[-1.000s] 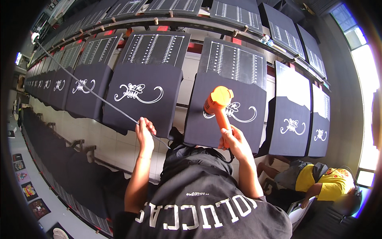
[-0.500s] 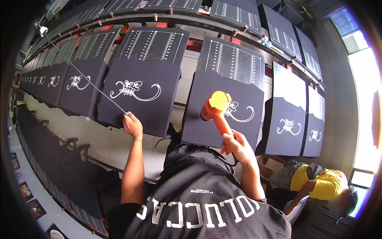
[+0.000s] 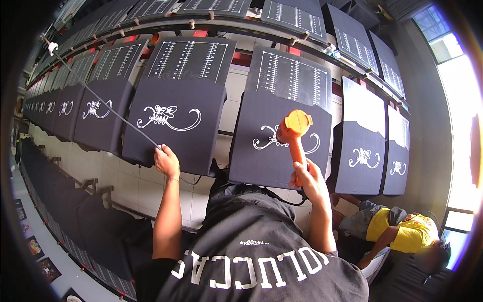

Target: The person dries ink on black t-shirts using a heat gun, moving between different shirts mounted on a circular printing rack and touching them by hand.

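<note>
At the left, the cord (image 3: 151, 141) is best held up and slack, so that the printed left fabric panel (image 3: 196, 146) is not brushed and the tool is not pulled. At the right, the orange blower (image 3: 296, 124) is located over the white design (image 3: 316, 146) on the right fabric panel (image 3: 256, 166), partly covering it. Its head should be passed evenly across the full motif, curls included, without dwelling on one spot or letting the nozzle rub the print. The gap beneath the nozzle cannot be judged reliably from this overhead view.

The left hand (image 3: 166, 161) is positioned over the near edge of the left panel; its fingers are curled closed around the cord, and the forearm is extended almost straight to the far side. The right hand (image 3: 312, 180) is wrapped closed around the blower's handle, with the forearm angled slightly leftward and the head raised beyond the knuckles.
</note>
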`<act>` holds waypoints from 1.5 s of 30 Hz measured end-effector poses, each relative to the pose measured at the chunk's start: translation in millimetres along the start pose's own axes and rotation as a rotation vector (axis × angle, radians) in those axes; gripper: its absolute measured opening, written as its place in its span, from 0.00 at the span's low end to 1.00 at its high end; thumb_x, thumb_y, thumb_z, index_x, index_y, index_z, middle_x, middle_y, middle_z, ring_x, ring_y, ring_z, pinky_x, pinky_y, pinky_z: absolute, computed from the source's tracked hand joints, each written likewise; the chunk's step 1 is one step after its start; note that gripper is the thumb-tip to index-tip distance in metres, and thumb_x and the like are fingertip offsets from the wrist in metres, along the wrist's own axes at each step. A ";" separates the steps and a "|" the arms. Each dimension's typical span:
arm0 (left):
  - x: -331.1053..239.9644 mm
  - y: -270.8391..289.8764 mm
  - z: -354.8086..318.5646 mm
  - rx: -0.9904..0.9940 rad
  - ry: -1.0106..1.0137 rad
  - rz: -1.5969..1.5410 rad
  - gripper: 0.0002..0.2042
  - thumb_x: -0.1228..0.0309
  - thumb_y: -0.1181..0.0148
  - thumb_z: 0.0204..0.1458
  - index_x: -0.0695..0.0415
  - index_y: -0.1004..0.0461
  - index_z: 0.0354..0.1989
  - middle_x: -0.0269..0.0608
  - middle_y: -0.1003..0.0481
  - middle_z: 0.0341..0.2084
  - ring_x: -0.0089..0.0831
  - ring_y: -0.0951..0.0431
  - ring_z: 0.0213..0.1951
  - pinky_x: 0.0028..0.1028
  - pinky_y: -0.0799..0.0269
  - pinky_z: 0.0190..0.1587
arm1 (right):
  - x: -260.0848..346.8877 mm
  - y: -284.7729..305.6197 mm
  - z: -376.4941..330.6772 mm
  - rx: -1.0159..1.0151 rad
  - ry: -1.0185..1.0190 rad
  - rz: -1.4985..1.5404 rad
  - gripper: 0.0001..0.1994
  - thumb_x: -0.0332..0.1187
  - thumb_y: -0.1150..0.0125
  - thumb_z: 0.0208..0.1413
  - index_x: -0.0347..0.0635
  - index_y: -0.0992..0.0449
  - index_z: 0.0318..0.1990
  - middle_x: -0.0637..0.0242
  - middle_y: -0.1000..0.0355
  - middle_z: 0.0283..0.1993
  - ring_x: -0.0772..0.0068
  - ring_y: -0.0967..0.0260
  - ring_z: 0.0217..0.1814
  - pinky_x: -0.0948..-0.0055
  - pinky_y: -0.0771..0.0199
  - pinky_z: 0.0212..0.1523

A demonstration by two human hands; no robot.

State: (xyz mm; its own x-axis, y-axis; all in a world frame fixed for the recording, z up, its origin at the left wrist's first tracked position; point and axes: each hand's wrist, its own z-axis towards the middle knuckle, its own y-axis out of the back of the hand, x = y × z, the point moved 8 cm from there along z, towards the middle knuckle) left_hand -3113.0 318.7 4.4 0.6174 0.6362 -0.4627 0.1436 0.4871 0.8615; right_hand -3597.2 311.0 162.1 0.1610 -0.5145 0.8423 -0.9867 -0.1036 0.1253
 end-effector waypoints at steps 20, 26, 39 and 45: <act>2.0 -1.5 0.8 -0.028 -0.041 0.024 0.14 0.57 0.50 0.62 0.55 0.26 0.39 0.45 0.21 0.30 0.49 0.21 0.36 0.48 0.29 0.35 | 11.9 -4.1 20.4 0.005 0.030 -0.030 0.20 0.47 0.44 0.65 0.35 0.28 0.44 0.69 0.30 0.25 0.77 0.28 0.25 0.77 0.29 0.28; 2.0 -2.2 0.9 -0.013 -0.030 0.031 0.14 0.58 0.50 0.62 0.56 0.27 0.38 0.45 0.22 0.31 0.49 0.21 0.37 0.47 0.28 0.36 | 17.6 -12.8 34.0 0.060 0.042 0.011 0.19 0.48 0.44 0.65 0.38 0.29 0.43 0.68 0.30 0.25 0.76 0.29 0.25 0.77 0.30 0.28; -0.1 -0.1 -0.2 0.005 -0.010 0.029 0.13 0.59 0.50 0.62 0.56 0.27 0.37 0.45 0.22 0.31 0.49 0.21 0.37 0.47 0.28 0.37 | 21.9 -9.0 34.1 0.055 0.026 0.033 0.19 0.49 0.43 0.64 0.39 0.29 0.42 0.69 0.31 0.25 0.77 0.30 0.25 0.78 0.31 0.27; 0.4 -1.9 0.4 -0.010 -0.037 0.029 0.13 0.57 0.50 0.62 0.54 0.27 0.38 0.45 0.22 0.29 0.49 0.21 0.35 0.48 0.29 0.36 | 8.9 14.7 40.7 -0.035 0.053 0.056 0.18 0.48 0.43 0.65 0.41 0.30 0.37 0.69 0.31 0.24 0.77 0.30 0.24 0.77 0.31 0.27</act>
State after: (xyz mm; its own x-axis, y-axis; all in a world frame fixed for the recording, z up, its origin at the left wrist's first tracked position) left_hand -3112.8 317.8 2.7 0.6495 0.6277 -0.4291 0.1172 0.4750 0.8722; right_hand -3609.4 270.3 150.1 0.1054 -0.4729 0.8748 -0.9944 -0.0457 0.0951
